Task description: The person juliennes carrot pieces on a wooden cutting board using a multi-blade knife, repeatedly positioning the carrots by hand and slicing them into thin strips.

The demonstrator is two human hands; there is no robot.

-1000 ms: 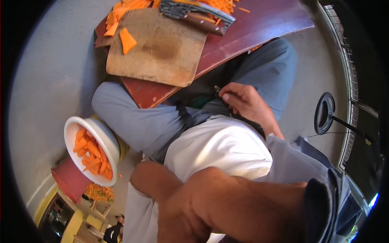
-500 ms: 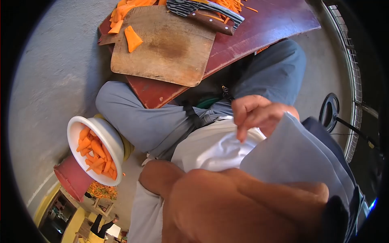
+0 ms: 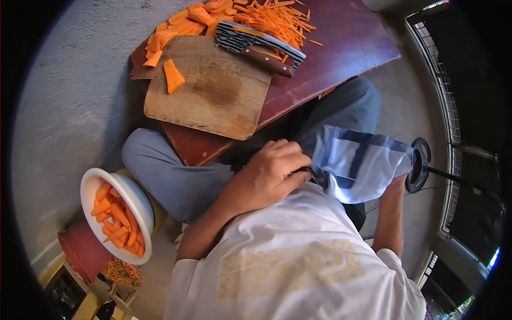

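My left hand (image 3: 274, 173) is at my waist, fingers curled round something small and dark that I cannot make out. A blue-and-white cloth (image 3: 362, 160) hangs over my right hand, whose fingers are hidden; the right forearm (image 3: 390, 218) shows below it. Beyond my lap, a wooden cutting board (image 3: 208, 88) bears one carrot piece (image 3: 173, 76). A cleaver (image 3: 261, 47) with a brown handle lies across the board's upper right edge. Sliced carrots (image 3: 184, 24) and thin carrot strips (image 3: 274, 21) lie behind them.
The dark red table (image 3: 341, 42) extends to the upper right. At lower left, a white bowl (image 3: 142, 205) holds several carrot pieces, near a red bucket (image 3: 82, 250). A wall stands at left; a black round object on a bar (image 3: 418, 165) is at right.
The arm that lay across my torso has drawn back. My left hand now shows at the waist, and the cloth covers my right hand. The view has shifted, showing more of the table.
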